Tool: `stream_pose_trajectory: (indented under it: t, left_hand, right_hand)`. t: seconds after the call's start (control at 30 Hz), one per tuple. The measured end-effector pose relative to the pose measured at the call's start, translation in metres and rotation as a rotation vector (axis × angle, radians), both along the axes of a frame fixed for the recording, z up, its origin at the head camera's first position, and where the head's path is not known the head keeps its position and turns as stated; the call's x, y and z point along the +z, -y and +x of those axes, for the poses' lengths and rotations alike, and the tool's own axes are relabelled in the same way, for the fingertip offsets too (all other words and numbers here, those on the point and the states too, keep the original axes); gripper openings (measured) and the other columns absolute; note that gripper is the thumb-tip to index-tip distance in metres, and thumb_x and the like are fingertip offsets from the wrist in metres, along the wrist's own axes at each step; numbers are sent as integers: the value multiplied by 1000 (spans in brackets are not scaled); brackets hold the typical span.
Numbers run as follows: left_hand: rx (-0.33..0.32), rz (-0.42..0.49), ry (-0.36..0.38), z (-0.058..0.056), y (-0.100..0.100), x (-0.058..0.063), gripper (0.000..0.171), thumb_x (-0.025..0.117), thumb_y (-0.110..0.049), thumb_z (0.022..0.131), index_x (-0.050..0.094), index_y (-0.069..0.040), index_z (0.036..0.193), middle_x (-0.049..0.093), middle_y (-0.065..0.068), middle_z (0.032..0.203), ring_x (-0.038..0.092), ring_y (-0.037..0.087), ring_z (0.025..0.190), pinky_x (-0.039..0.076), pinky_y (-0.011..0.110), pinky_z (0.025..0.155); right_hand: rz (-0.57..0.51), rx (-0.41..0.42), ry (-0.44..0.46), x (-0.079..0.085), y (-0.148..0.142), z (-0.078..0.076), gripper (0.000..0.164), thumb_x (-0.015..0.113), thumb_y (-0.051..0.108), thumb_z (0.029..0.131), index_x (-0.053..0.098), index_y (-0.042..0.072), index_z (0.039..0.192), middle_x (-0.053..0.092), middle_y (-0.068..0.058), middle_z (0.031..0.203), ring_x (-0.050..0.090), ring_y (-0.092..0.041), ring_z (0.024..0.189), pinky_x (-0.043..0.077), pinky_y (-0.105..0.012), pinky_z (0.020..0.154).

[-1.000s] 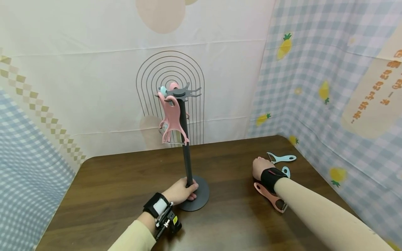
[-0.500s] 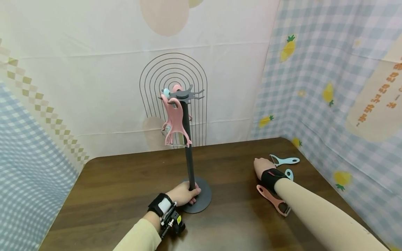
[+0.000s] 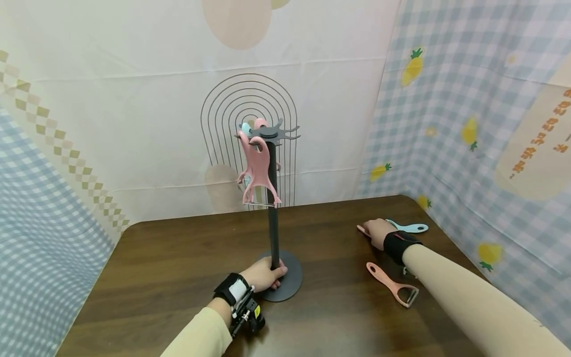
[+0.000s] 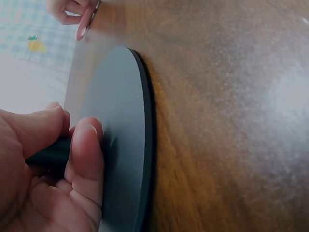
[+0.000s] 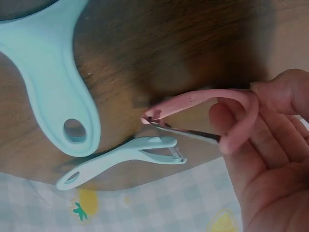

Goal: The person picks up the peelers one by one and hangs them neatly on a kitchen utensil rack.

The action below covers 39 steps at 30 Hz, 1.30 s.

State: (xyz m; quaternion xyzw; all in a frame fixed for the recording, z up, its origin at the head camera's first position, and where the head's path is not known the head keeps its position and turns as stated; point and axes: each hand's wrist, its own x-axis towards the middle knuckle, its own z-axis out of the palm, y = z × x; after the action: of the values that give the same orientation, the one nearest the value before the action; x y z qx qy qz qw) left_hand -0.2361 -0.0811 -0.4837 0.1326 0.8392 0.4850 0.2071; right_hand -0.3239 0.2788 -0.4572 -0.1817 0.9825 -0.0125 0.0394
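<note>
My left hand (image 3: pixel 260 275) grips the dark grey pole (image 3: pixel 273 223) of a stand low down, just above its round base (image 3: pixel 292 277). From the hooks at the stand's top hang pink peelers (image 3: pixel 258 168) and a light blue one, partly hidden behind the front pink one. Over at the right side of the table, my right hand (image 3: pixel 378 233) holds a pink peeler (image 5: pixel 198 96), fingers and thumb at its head end near the metal blade. Its handle is mostly out of sight in the right wrist view.
Another pink peeler (image 3: pixel 388 282) lies on the brown table (image 3: pixel 187 248) in front of my right hand. A light blue peeler (image 3: pixel 412 228) lies beyond the wrist; a second light blue peeler (image 5: pixel 53 72) is mostly under my forearm in the head view. Patterned cloths hang behind.
My right hand has turned and shifted slightly right and back, and a pink peeler now shows at its fingers. The stand's top has moved a little right, its pole more upright; my left hand keeps its grip.
</note>
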Motion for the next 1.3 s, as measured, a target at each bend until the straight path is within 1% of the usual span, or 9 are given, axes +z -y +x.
stream_pose_trajectory:
  t: [0.1,0.23,0.37,0.47,0.67,0.83,1.0,1.13,1.3]
  left_hand:
    - [7,24,-3,-1,0,-1,15,55,-16,100,58,-2,96,57,5,70,58,12,60,51,27,59]
    - [17,37,-1,-2,-3,-4,14,55,-15,100,58,-2,95,58,5,70,58,12,61,52,28,60]
    - [23,33,-6,-1,-6,-3,14,55,-15,100,57,-2,95,59,5,70,58,12,62,53,28,61]
    - [26,41,-18,-1,-8,-2,14,55,-14,100,56,-2,95,59,6,70,59,12,62,53,29,61]
    - [27,45,-31,-1,-9,-1,14,55,-14,100,56,-1,97,60,8,72,60,14,64,54,32,63]
    - [35,46,-25,-3,-11,-4,13,55,-15,100,55,-1,99,60,6,72,60,13,64,54,30,63]
    - [38,49,-38,-4,-10,-5,13,55,-14,100,56,-1,99,60,6,72,61,13,65,54,29,63]
    - [28,42,-56,-3,-9,-5,14,54,-15,100,57,-1,100,59,6,72,61,14,65,53,29,63]
    - [16,45,-61,-3,-8,-6,13,54,-15,100,58,-2,98,59,6,72,61,13,66,52,28,62]
  right_hand:
    - [-5,6,12,0,-3,-4,16,64,-12,82,64,4,83,57,-5,71,59,-25,68,49,-39,64]
    - [-8,12,2,-1,-4,-8,17,63,-13,82,66,4,83,60,-6,73,60,-26,69,51,-40,68]
    - [-70,-12,-41,2,-5,-15,14,61,-3,90,66,5,80,58,-3,68,57,-22,63,50,-43,71]
    - [-147,-13,-90,16,-3,-22,17,59,6,96,64,6,80,56,-2,67,55,-19,61,49,-43,69]
    - [-372,56,-164,79,31,-27,15,58,15,99,66,4,93,64,-4,74,58,-20,66,48,-40,66]
    - [-640,98,-195,136,70,-16,18,61,14,97,65,4,111,71,-8,94,67,-20,84,52,-40,75]
    - [-898,179,-227,187,110,-2,21,63,18,96,63,6,113,72,-8,99,69,-18,89,54,-35,76]
    - [-1038,265,-244,215,134,8,21,63,17,95,62,4,112,72,-9,99,70,-20,91,54,-31,80]
    - [-1094,319,-252,231,152,18,19,64,10,94,62,4,112,72,-10,101,69,-21,91,53,-28,83]
